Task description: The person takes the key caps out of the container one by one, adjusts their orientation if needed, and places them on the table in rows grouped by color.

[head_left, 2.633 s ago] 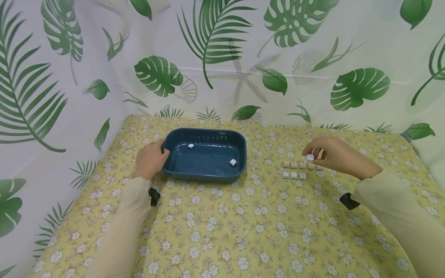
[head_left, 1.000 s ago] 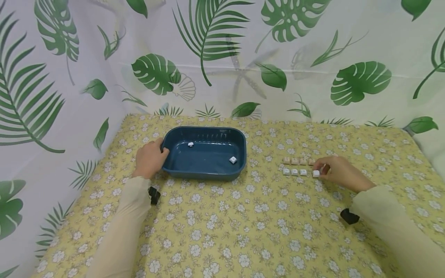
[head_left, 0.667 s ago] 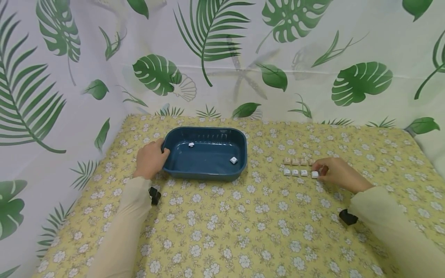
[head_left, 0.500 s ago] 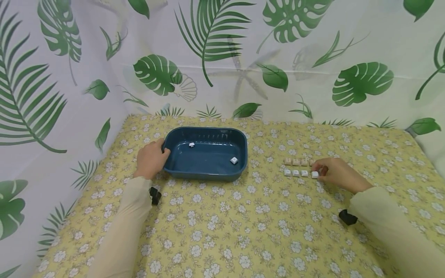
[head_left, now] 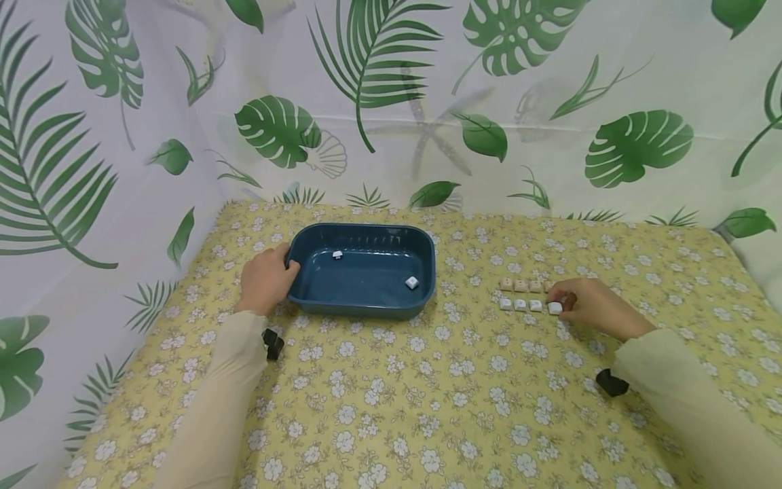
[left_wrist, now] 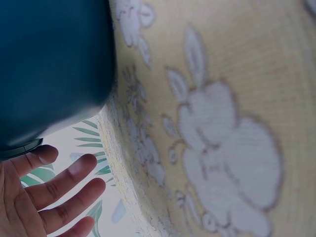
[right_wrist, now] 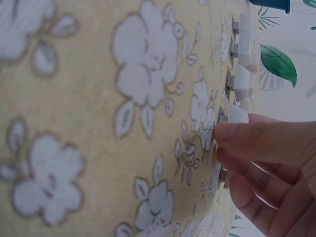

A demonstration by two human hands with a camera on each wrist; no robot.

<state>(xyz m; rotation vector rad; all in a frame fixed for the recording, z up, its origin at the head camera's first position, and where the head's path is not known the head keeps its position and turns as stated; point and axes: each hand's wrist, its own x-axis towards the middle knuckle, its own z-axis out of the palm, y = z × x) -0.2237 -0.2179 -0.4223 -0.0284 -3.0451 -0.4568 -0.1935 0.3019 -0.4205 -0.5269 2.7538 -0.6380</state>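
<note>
In the head view, my right hand pinches a white keycap at the right end of a row of white keycaps. A small gap separates it from its neighbour. The right wrist view shows thumb and fingers on this keycap, low at the cloth. Behind lies a row of beige keycaps, its right end hidden by my hand. My left hand holds the left rim of a dark blue tub, thumb over the edge. In the left wrist view its other fingers extend loosely below the rim.
Inside the tub lie two white keycaps, one near the back left and one at the right. A yellow flowered cloth covers the table. Leaf-printed curtains stand behind and to the left.
My right hand has brought the white keycap down from above the beige row to the end of the white row, then shifted it slightly. The left hand keeps its place on the tub.
</note>
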